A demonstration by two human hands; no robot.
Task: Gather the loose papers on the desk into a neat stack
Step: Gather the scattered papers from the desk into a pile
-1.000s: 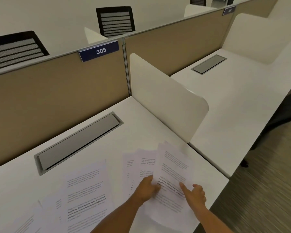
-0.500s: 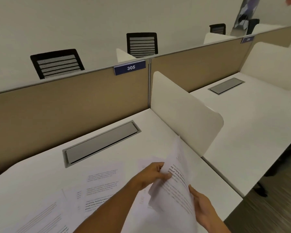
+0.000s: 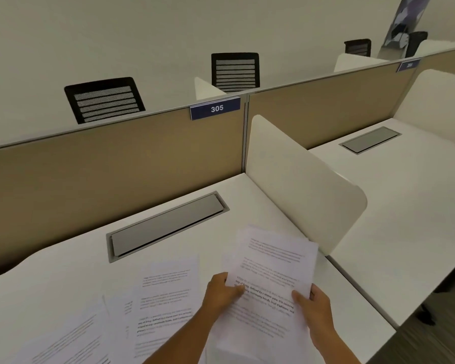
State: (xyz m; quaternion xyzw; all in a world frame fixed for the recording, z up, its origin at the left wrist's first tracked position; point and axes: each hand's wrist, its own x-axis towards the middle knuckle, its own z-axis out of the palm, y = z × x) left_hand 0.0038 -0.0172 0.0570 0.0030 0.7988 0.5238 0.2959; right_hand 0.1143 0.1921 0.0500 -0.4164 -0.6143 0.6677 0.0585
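I hold a small bundle of printed white papers (image 3: 271, 261) above the right part of the white desk (image 3: 63, 279). My left hand (image 3: 221, 292) grips the bundle's left edge, thumb on top. My right hand (image 3: 314, 308) grips its right edge. The sheets in the bundle are roughly aligned and face me. More loose printed papers (image 3: 166, 298) lie spread and overlapping on the desk to the left, and another loose sheet (image 3: 63, 342) reaches the bottom-left corner.
A grey cable-tray lid (image 3: 166, 227) is set into the desk behind the papers. A white curved divider (image 3: 300, 185) bounds the desk on the right, a tan partition (image 3: 116, 164) with a "305" sign (image 3: 216, 108) at the back. A neighbouring desk (image 3: 405, 206) lies beyond the divider.
Both hands lifted the right-hand sheets off the desk, first tilted on edge, now held flatter and facing me as one bundle. My head tilted up, showing more of the wall and chairs.
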